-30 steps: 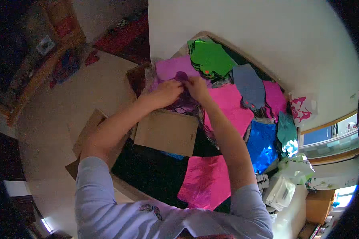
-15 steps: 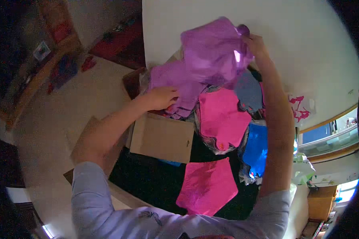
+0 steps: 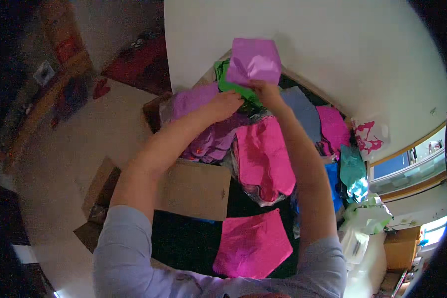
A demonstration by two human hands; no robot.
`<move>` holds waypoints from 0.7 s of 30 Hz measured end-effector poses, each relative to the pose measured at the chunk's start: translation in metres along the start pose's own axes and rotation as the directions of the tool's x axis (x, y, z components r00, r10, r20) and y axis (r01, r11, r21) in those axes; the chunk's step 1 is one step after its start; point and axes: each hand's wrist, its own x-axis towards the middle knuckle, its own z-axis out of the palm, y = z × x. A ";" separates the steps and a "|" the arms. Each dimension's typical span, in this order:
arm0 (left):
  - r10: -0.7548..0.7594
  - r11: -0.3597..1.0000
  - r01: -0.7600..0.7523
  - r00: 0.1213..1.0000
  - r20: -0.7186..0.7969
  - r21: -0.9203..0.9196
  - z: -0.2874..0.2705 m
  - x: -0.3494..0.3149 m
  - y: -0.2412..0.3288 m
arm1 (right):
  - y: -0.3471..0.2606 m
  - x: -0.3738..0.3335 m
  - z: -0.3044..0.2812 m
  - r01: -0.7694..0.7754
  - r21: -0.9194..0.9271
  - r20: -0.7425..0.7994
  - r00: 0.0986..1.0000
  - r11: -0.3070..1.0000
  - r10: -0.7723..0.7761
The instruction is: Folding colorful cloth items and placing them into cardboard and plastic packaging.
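Note:
My right hand (image 3: 265, 93) grips the lower edge of a folded purple fabric piece (image 3: 256, 57), held up at the far side of the pile. Close beside it on the left, my left hand (image 3: 226, 105) has its fingers curled at the edge of a green fabric piece (image 3: 223, 72); its fingertips are partly hidden. A stack of purple fabric pieces (image 3: 193, 102) lies under and left of my left forearm. Nearer to me is a pink stack (image 3: 263, 154) on clear plastic, and nearer still a single pink piece (image 3: 253, 243) lies flat on the black surface (image 3: 184, 243).
A brown cardboard piece (image 3: 193, 191) lies left of the pink stack. Past my right forearm are grey-blue (image 3: 303, 111), magenta (image 3: 333, 124), blue (image 3: 334, 184) and teal (image 3: 352, 166) pieces. An open cardboard box (image 3: 102, 191) stands at the left. A pale wall rises behind.
My right hand has brought the purple piece left and nearer, and it now appears flatter. My left hand has moved right from the purple stack to the green piece, which has come into view.

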 end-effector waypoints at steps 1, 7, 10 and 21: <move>-0.032 0.999 0.032 0.990 0.135 0.000 0.006 0.015 0.003 | 0.028 -0.003 0.023 0.120 0.006 -0.068 0.990 0.993 -0.120; -0.317 0.909 0.371 0.911 0.266 -0.190 0.017 0.027 -0.027 | 0.021 0.002 0.055 0.137 0.103 -0.092 0.988 0.985 -0.128; -0.271 0.924 0.310 0.944 0.187 -0.224 0.015 0.038 -0.030 | 0.032 0.002 0.053 0.117 0.110 -0.096 0.990 0.987 -0.107; -0.481 0.850 0.463 0.877 -0.011 -0.252 0.007 0.049 -0.008 | 0.043 0.005 0.027 -0.200 0.030 -0.154 0.967 0.979 0.202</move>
